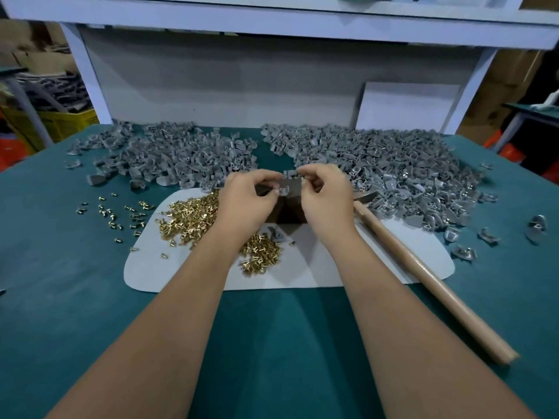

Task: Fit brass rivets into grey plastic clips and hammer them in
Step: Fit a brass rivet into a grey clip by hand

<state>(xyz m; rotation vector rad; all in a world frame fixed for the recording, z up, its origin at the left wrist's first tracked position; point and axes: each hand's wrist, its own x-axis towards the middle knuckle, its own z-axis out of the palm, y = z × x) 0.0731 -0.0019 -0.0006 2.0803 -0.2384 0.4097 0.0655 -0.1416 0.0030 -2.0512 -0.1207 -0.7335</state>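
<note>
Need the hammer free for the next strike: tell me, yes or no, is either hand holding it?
No: the hammer lies on the table, right of both hands, which pinch a grey clip.

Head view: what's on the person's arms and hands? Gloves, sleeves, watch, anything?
Nothing worn that shows. Left hand and right hand are bare, no gloves, no rings or finger cots visible. Both forearms are bare from wrist to the bottom frame edge: no sleeves, watch, wristband, strap or markings. Anything above the elbows is out of frame.
</note>
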